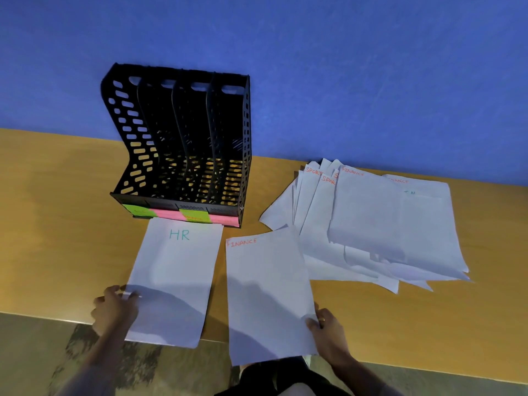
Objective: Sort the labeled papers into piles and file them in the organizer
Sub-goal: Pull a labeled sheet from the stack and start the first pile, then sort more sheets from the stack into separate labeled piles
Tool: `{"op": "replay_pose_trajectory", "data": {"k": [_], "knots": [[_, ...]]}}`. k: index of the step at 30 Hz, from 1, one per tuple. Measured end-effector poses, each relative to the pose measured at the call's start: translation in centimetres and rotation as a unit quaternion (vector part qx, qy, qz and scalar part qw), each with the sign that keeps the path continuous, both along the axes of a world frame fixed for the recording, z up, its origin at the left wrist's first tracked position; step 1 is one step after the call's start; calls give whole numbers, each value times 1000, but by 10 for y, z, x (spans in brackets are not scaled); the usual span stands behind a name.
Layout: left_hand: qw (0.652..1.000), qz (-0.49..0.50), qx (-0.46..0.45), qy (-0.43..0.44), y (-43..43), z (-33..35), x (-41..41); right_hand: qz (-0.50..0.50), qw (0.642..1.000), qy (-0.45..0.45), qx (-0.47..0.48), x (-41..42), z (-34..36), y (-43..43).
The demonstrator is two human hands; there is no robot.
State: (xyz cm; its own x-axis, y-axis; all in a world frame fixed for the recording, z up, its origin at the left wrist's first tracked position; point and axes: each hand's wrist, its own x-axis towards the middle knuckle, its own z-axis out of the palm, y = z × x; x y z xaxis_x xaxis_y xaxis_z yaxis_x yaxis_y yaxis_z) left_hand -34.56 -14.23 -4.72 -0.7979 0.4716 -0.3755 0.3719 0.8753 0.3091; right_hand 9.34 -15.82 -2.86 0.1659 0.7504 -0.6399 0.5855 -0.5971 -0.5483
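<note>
Table [57, 224]: tan wood-grain top, spreading out ahead of the left hand [114, 308] and the right hand [328, 327].
Wall [343, 81]: plain blue, far beyond both hands, meeting the table's back edge.
Floor [34, 352]: mottled grey-brown, below the left hand.
Dark cloth [280, 375]: black, low between the hands.

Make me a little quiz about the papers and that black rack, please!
1. True or false: the organizer already holds papers.
2. Which hand holds the FINANCE sheet? A) left hand B) right hand C) neither
3. Fill in: the left hand holds the other sheet, marked ___.
Key: 1 false; 2 B; 3 HR.
</note>
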Motion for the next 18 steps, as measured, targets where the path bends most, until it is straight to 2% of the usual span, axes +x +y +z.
{"op": "replay_pose_trajectory", "data": {"k": [7, 9, 12, 15, 18], "knots": [[1000, -9, 12, -6, -9, -5, 19, 24, 1000, 4, 19, -37, 3, -5], [999, -42, 26, 13, -12, -5, 27, 54, 998, 0, 25, -46, 4, -5], [986, -147, 64, 53, -14, -2, 50, 102, 995, 1, 21, -54, 4, -5], [944, -313, 62, 85, -13, 3, 84, 125, 992, 1, 6, -55, 2, -6], [860, -500, 40, 95, -12, 7, 120, 93, 996, 14, -5, -52, 0, -7]]}}
